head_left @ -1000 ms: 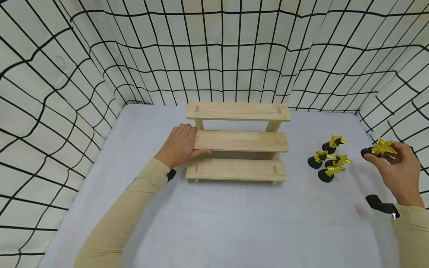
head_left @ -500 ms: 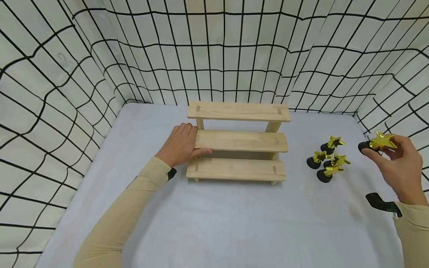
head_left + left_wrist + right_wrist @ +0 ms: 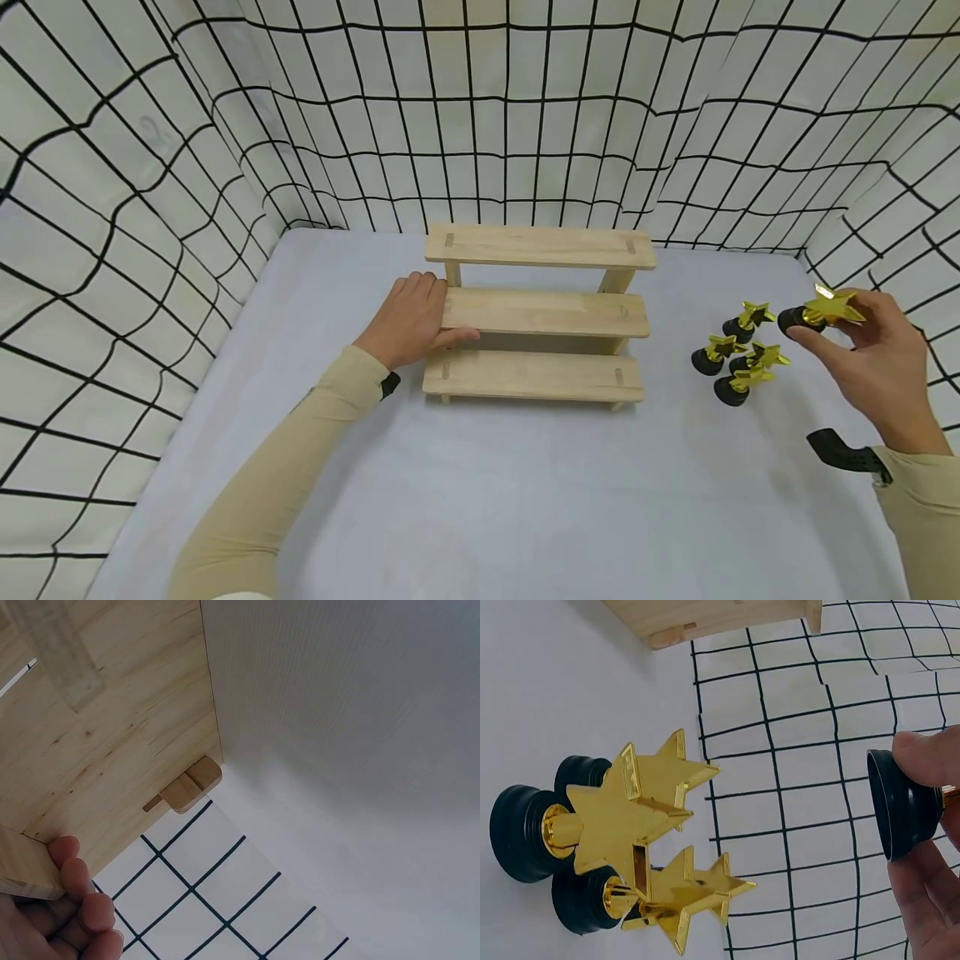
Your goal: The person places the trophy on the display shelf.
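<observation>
A three-tier wooden shelf (image 3: pixel 547 312) stands at the middle of the table. My left hand (image 3: pixel 414 321) grips the left end of its middle board; in the left wrist view the fingers (image 3: pixel 76 876) curl round the board's edge. At the right, my right hand (image 3: pixel 881 358) holds a gold star trophy (image 3: pixel 831 305) by its black base, tilted and raised over the table. In the right wrist view that base (image 3: pixel 904 806) sits between thumb and fingers. Several more star trophies (image 3: pixel 735 392) stand grouped just left of this hand.
A white cloth covers the table (image 3: pixel 525 500). Black grid netting (image 3: pixel 495 125) hangs before white walls at the back and both sides. A black strap mount (image 3: pixel 843 454) juts from the right wrist, close to the right side of the table.
The right hand, with its trophy, has moved left toward the grouped trophies. The left hand keeps its grip on the shelf; the whole view has shifted slightly.
</observation>
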Action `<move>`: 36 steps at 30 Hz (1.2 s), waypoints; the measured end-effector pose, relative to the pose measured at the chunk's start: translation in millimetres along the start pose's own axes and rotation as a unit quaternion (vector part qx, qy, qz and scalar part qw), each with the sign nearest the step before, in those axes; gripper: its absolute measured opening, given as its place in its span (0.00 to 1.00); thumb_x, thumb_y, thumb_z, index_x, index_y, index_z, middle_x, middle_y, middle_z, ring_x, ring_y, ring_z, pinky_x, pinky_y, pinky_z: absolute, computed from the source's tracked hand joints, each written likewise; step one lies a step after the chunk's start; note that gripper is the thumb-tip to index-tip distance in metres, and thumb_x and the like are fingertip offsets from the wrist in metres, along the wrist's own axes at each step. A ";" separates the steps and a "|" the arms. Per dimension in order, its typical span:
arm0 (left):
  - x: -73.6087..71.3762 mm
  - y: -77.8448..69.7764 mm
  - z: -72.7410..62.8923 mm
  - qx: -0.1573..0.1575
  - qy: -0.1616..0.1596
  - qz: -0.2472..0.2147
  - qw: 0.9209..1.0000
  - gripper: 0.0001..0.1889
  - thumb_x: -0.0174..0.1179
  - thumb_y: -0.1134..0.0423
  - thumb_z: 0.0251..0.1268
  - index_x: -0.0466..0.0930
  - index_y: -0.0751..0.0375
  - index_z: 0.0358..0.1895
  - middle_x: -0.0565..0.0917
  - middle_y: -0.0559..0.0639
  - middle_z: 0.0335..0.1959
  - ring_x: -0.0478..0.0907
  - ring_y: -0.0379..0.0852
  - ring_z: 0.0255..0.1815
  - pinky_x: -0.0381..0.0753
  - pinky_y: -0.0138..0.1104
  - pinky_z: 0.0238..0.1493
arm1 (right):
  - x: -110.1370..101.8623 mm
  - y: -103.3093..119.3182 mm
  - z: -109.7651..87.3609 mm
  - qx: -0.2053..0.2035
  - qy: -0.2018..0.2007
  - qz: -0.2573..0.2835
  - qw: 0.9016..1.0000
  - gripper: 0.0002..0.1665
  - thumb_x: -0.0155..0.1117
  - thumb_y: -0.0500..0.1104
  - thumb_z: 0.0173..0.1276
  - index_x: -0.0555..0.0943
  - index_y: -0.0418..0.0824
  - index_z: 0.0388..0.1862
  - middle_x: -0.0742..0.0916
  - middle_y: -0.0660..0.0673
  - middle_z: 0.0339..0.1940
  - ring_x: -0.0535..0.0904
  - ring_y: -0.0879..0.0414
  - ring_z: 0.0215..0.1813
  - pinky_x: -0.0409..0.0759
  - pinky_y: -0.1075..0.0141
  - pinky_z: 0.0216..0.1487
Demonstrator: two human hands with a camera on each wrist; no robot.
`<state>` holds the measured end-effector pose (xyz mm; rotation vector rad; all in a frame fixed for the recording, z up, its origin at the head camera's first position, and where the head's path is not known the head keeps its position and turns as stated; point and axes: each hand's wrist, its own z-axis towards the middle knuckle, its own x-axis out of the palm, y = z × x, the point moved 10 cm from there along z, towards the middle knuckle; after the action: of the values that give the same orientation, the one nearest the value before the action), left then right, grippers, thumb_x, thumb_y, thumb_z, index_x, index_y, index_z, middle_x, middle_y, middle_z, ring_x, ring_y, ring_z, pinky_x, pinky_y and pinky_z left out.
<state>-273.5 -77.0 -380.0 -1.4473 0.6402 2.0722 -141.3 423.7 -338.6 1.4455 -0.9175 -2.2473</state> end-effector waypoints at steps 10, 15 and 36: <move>4.8 -0.8 4.3 -0.009 0.020 -0.003 1.000 0.41 0.63 0.26 0.59 0.76 0.70 0.43 0.77 0.59 0.33 0.73 0.57 0.39 0.70 0.43 0.40 | 20.4 30.8 -1.3 -0.060 0.015 0.039 0.997 0.34 0.76 0.32 0.63 0.73 0.45 0.65 0.73 0.75 0.53 0.71 0.84 0.54 0.66 0.93 0.59; 6.3 -0.8 5.9 -0.013 0.026 -0.004 1.000 0.42 0.62 0.25 0.60 0.76 0.70 0.45 0.78 0.60 0.35 0.74 0.58 0.40 0.71 0.44 0.42 | 31.2 43.1 -1.6 -0.085 0.028 0.070 0.993 0.34 0.78 0.28 0.58 0.75 0.39 0.62 0.77 0.71 0.53 0.75 0.80 0.54 0.68 0.92 0.58; 4.5 3.9 1.1 -0.022 0.034 -0.010 0.999 0.43 0.59 0.24 0.61 0.76 0.69 0.47 0.79 0.60 0.37 0.73 0.56 0.40 0.71 0.44 0.42 | 85.5 94.7 -17.6 -0.128 0.080 0.094 0.984 0.36 0.80 0.27 0.54 0.75 0.34 0.62 0.76 0.72 0.53 0.75 0.79 0.54 0.68 0.92 0.57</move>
<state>-278.2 -78.6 -383.7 -1.5493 0.6083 2.0402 -170.4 298.2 -340.0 1.3403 -0.6580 -1.9945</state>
